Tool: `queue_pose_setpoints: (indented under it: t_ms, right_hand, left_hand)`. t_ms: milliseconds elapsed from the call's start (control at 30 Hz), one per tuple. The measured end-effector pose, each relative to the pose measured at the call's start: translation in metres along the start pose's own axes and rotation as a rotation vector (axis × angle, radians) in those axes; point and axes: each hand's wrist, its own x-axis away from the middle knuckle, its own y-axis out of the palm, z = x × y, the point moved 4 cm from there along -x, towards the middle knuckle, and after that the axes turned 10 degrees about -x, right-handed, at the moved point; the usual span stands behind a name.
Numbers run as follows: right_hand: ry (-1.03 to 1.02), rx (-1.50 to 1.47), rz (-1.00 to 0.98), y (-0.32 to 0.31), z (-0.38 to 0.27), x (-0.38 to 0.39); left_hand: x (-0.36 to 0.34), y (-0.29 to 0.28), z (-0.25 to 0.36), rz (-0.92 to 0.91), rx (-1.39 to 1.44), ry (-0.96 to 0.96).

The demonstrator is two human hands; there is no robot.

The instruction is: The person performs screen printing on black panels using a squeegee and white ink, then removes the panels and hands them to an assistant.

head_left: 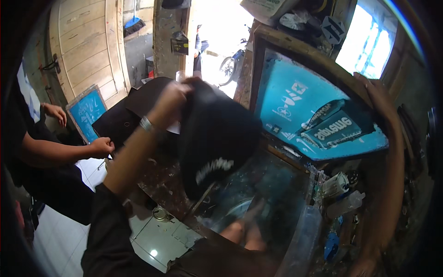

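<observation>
My left hand (170,104), with a bracelet at the wrist, pinches the top edge of a limp black piece of fabric (219,129). The cloth hangs over the table, a small white print near its lower end. On the right, a printing screen (281,87) with blue mesh and a worn wooden frame stands tilted up. At its far right edge is my right hand (376,94), fingers hooked over the frame. A darker patch with pale lettering shows on the mesh. Beneath lies a glassy tabletop (277,184), with bare legs visible through it.
A co-worker's hand (102,147) is at the left, near dark fabric sheets (115,122) and another blue screen (86,111). A stained white cup (336,184) and a clear plastic bottle (346,204) stand at the right. A tin (160,213) is lower down, left of the table.
</observation>
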Motion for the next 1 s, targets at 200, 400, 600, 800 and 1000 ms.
queue_pose_setpoints:
  t_ms: [200, 400, 600, 800, 1000]
  right_hand:
    - [-0.221, -0.080, 0.098, 0.010, 0.015, 0.004]
    - [-0.120, 0.097, 0.115, 0.012, 0.005, 0.021]
    - [-0.160, 0.094, 0.150, 0.032, -0.017, 0.044]
    - [-0.366, 0.151, 0.196, 0.069, -0.085, 0.165]
    - [-0.490, 0.105, 0.123, 0.138, -0.128, 0.265]
  left_hand:
    - [-0.061, -0.164, 0.051, 0.310, -0.259, 0.031]
    - [0.039, -0.082, -0.026, 0.479, -0.283, -0.217]
    - [0.278, 0.142, 0.007, -0.688, 0.329, 0.011]
    - [0.342, 0.169, -0.066, -0.648, 0.278, -0.350]
    - [0.355, 0.143, -0.075, -0.579, 0.162, -0.343]
